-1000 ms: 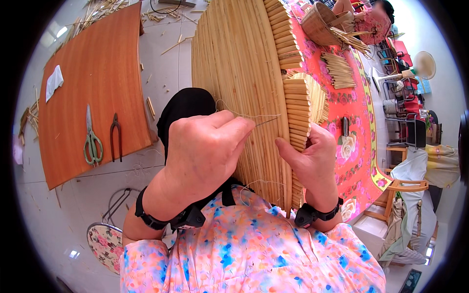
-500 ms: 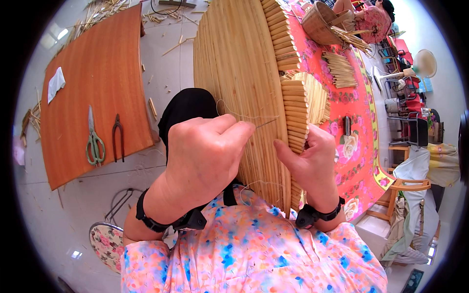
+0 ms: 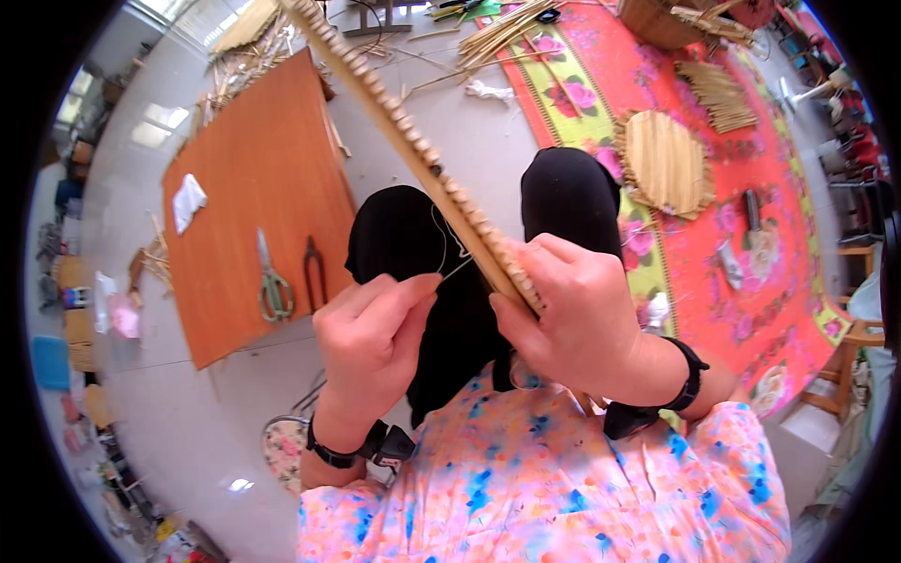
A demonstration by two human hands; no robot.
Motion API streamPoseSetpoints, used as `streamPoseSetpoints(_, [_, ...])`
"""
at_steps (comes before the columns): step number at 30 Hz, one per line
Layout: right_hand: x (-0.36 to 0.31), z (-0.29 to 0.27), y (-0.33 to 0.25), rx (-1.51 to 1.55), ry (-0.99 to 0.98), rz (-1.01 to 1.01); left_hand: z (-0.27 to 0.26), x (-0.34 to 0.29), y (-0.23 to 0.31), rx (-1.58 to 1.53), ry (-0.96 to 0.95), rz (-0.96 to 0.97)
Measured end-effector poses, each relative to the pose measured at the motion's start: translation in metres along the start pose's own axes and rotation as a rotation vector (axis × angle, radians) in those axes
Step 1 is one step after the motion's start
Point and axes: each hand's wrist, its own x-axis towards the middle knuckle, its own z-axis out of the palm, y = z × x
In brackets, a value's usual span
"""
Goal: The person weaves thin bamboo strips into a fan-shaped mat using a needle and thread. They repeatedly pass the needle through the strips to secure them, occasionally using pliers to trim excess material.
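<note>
A panel of straw-coloured reed stalks (image 3: 404,127) rises at a slant between my hands, seen nearly edge-on with its row of cut stalk ends. My right hand (image 3: 587,319) grips its lower end, thumb on one face and fingers over the other. Close to the panel's left side, my left hand (image 3: 375,328) pinches a thin needle (image 3: 457,268) that points toward it. Pale thread (image 3: 435,225) loops up from there across my black-clad knee. Whether the needle's tip touches the reeds I cannot tell.
On the left, a brown board (image 3: 225,225) carries green-handled scissors (image 3: 275,293), pliers (image 3: 314,272) and a white cloth (image 3: 188,202). An oval reed mat (image 3: 664,167), a reed bundle (image 3: 718,94) and a dark-handled tool (image 3: 753,211) lie on the red floral cloth (image 3: 587,70).
The panel has turned from showing its broad face to nearly edge-on. My left hand has moved lower with the needle, now on the panel's left. My right hand has closed around the panel's lower end.
</note>
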Motion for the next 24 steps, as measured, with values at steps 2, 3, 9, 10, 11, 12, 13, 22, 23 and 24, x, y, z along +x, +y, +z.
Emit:
streamPoseSetpoints(2, [-0.001, 0.003, -0.004, 0.026, -0.099, -0.028, -0.009, -0.012, -0.004, 0.002, -0.012, -0.069])
streamPoseSetpoints(3, [-0.002, 0.005, -0.006, 0.082, -0.113, -0.061, -0.017, -0.018, -0.001, 0.025, -0.016, -0.105])
streamPoseSetpoints(9, [-0.01, 0.02, 0.009, 0.389, -0.117, -0.133, -0.032, -0.041, 0.001, 0.084, -0.036, -0.269])
streamPoseSetpoints(10, [-0.011, 0.017, 0.01, 0.435, -0.208, -0.095, -0.031, -0.046, 0.0, 0.054, -0.019, -0.302])
streamPoseSetpoints(11, [-0.012, 0.02, 0.012, 0.468, -0.18, -0.104, -0.032, -0.048, 0.0, 0.036, -0.027, -0.335])
streamPoseSetpoints(12, [-0.013, 0.022, 0.016, 0.494, -0.158, -0.12, -0.032, -0.05, 0.002, 0.014, -0.025, -0.371])
streamPoseSetpoints(13, [-0.014, 0.024, 0.018, 0.52, -0.136, -0.134, -0.032, -0.05, 0.004, -0.008, -0.022, -0.407])
streamPoseSetpoints(22, [-0.012, 0.014, 0.025, 0.648, -0.19, -0.076, -0.026, -0.036, 0.018, 0.02, -0.047, -0.513])
streamPoseSetpoints(23, [-0.01, 0.014, 0.027, 0.639, -0.202, -0.081, -0.025, -0.034, 0.018, 0.021, -0.052, -0.502])
streamPoseSetpoints(24, [-0.01, 0.014, 0.028, 0.626, -0.216, -0.087, -0.025, -0.033, 0.018, 0.018, -0.054, -0.492])
